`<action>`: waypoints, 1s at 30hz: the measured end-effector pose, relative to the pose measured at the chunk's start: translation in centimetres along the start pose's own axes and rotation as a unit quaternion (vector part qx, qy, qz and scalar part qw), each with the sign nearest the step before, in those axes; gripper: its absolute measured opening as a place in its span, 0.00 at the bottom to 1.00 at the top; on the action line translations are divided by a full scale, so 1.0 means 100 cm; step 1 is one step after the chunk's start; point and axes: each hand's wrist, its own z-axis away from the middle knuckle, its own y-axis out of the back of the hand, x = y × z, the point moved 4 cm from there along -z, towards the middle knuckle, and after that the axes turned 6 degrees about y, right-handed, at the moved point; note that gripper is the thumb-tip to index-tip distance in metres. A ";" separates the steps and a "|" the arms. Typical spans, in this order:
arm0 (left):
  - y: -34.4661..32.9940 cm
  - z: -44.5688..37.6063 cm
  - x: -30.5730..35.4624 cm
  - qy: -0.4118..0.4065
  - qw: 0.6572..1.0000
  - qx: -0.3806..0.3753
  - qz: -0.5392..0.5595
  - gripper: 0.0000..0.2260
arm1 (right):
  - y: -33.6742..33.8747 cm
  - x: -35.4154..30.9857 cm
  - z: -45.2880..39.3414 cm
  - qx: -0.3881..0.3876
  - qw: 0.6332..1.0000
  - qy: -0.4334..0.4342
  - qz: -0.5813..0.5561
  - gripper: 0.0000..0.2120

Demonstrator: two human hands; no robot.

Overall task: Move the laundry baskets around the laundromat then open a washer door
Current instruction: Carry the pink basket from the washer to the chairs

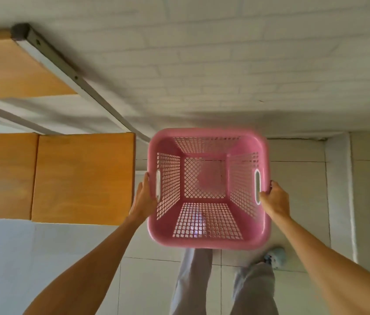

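Note:
An empty pink plastic laundry basket (206,243) with perforated walls and white-rimmed handle slots hangs above the tiled floor, straight in front of me. My left hand (144,197) presses against its left side at the handle slot. My right hand (275,198) grips the right rim, with fingers hooked into the right handle slot. Both arms are stretched out. No washer is in view.
A wooden bench or table top (81,178) with a white metal frame (70,71) stands at the left, close to the basket. A white brick wall (225,64) runs ahead. My legs and one shoe (275,258) show below, on the pale floor tiles (304,178).

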 end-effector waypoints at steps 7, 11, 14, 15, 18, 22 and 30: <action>0.020 -0.014 0.027 -0.037 0.999 -0.020 0.024 0.34 | -0.025 -0.009 -0.035 0.010 0.999 0.020 0.039 0.10; 0.024 -0.030 0.032 -0.050 0.998 -0.031 0.011 0.34 | -0.028 -0.010 -0.051 -0.023 0.999 0.006 0.049 0.14; 0.028 -0.033 0.039 -0.060 0.997 -0.045 -0.010 0.35 | -0.023 -0.022 -0.048 -0.091 0.994 0.000 0.064 0.22; 0.031 -0.032 0.041 -0.062 0.997 -0.048 -0.015 0.35 | -0.021 -0.026 -0.046 -0.100 0.993 0.002 0.065 0.26; 0.050 -0.012 0.062 -0.055 0.996 -0.054 -0.043 0.34 | 0.000 -0.048 -0.018 -0.114 0.991 0.029 0.059 0.32; 0.100 0.058 0.137 -0.052 0.990 -0.081 -0.101 0.33 | 0.056 -0.097 0.067 -0.122 0.988 0.070 0.071 0.27; 0.139 0.186 0.255 -0.200 0.920 -0.093 -0.325 0.39 | 0.174 -0.073 0.232 -0.052 0.993 0.042 0.096 0.28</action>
